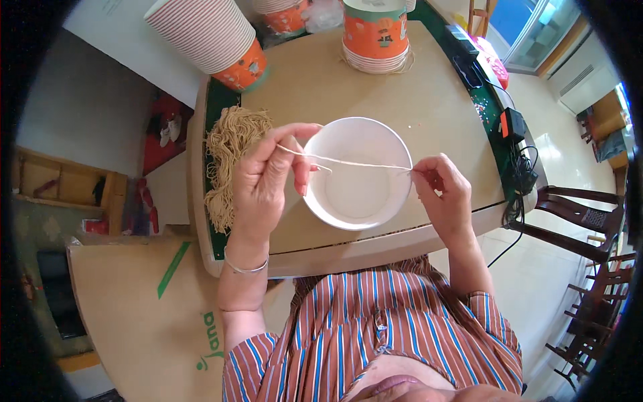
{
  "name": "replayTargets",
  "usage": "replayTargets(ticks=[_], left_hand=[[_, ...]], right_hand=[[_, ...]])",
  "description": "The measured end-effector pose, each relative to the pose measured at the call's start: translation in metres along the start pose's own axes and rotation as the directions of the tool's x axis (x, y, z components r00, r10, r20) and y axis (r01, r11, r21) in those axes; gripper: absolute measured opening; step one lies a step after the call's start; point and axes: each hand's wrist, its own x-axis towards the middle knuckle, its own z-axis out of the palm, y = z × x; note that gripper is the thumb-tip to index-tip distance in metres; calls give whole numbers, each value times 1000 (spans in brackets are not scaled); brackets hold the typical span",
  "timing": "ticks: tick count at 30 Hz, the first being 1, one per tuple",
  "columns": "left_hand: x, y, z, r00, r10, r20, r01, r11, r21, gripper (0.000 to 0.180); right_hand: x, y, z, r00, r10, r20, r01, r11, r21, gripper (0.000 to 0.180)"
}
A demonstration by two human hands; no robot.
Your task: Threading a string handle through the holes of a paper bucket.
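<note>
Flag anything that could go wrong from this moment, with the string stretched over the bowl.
1. The thin string is pinched only at fingertips of the left hand and right hand; either end could slip out.
2. The white paper bowl looks light and sits between both hands, so a wrist nudge might slide it toward the table edge.
3. The bundle of strings lies at the left table edge and might slide off.

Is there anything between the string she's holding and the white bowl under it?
Nothing visible. The string is stretched between the left hand and the right hand, straight above the open white bowl. The bowl looks empty inside, and the pile of tan strings lies off to its left on the table.
</note>
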Motion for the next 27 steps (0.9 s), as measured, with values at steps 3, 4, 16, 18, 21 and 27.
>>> replayTargets(ticks=[3, 4, 16, 18, 21, 27], left_hand=[[0, 2, -4, 997, -8, -73, 2, 997, -77, 36], [1, 2, -5, 995, -4, -96, -7, 994, -108, 35], [17, 57, 28, 993, 120, -24, -122, 957, -264, 38], [19, 65, 36, 986, 167, -5, -163, 959, -231, 39], [21, 69, 45, 986, 155, 55, -143, 973, -183, 40], [14, 69, 54, 973, 157, 167, -122, 972, -203, 40]], right_hand=[[-6, 3, 0, 991, 134, -5, -132, 982, 132, 11], [-9, 5, 0, 989, 143, -19, -140, 981, 133, 11], [-9, -3, -5, 998, -17, -62, 25, 990, 136, 23], [-4, -6, -8, 998, 3, -56, 7, 985, 173, 27], [4, -9, -14, 998, -57, 25, 55, 993, 101, 26], [14, -31, -19, 967, -8, 255, 19, 999, -41, 14]])
